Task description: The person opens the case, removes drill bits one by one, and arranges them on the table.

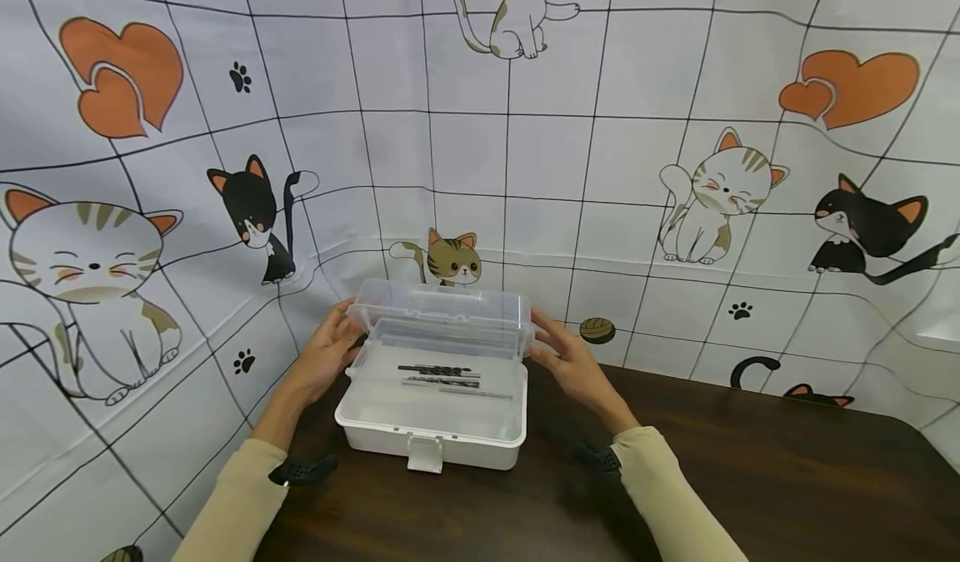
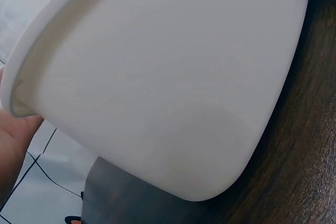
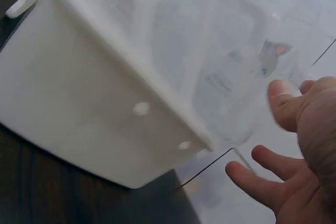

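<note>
A white plastic storage box (image 1: 431, 449) stands on the table, its clear hinged lid (image 1: 442, 303) raised and tilted back. Several drill bits (image 1: 442, 371), dark and silvery, lie inside. At the lid's left side is my left hand (image 1: 324, 358), its fingertips partly hidden by the lid; the left wrist view has only a sliver of it, next to the box wall (image 2: 173, 82). My right hand (image 1: 566, 358) is at the lid's right edge. In the right wrist view its thumb and fingers are spread beside the clear plastic, and whether they touch it is hard to tell.
The dark wooden table (image 1: 750, 470) extends to the right of the box. Close behind the box and along its left hangs a white sheet (image 1: 555, 162) printed with cats and grid lines. A white latch (image 1: 425, 452) hangs down at the box's front.
</note>
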`<state>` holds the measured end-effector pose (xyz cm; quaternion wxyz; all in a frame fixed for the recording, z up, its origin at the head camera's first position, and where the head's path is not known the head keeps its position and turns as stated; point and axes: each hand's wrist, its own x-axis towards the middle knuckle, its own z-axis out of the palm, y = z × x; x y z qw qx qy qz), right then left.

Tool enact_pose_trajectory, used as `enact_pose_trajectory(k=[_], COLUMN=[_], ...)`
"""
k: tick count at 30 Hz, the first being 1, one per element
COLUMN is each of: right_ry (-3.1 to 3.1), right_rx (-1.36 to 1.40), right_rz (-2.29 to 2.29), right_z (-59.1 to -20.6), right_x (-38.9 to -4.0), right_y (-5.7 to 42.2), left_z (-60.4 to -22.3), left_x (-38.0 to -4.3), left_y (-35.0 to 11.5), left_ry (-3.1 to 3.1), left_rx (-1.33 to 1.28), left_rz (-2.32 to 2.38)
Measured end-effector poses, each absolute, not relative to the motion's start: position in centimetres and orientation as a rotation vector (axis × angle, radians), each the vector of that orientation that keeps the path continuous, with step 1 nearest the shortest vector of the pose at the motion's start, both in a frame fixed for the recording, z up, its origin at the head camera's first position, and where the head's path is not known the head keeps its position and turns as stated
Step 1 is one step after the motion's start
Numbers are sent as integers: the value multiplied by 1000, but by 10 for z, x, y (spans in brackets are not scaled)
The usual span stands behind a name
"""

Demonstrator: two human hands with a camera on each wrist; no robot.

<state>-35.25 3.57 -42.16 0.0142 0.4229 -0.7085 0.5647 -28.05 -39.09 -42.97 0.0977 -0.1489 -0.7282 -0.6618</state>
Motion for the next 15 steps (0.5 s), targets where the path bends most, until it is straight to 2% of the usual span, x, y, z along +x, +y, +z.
enact_pose_trajectory(k=[15], right_ry=[-2269], right_rx=[1117], right_rz=[1935], right_z=[-425], right_x=[-349], right_y=[38], left_z=[-424], left_x=[-278], left_y=[-386], left_ry=[-2193], left_rx=[-390], left_rz=[-1861])
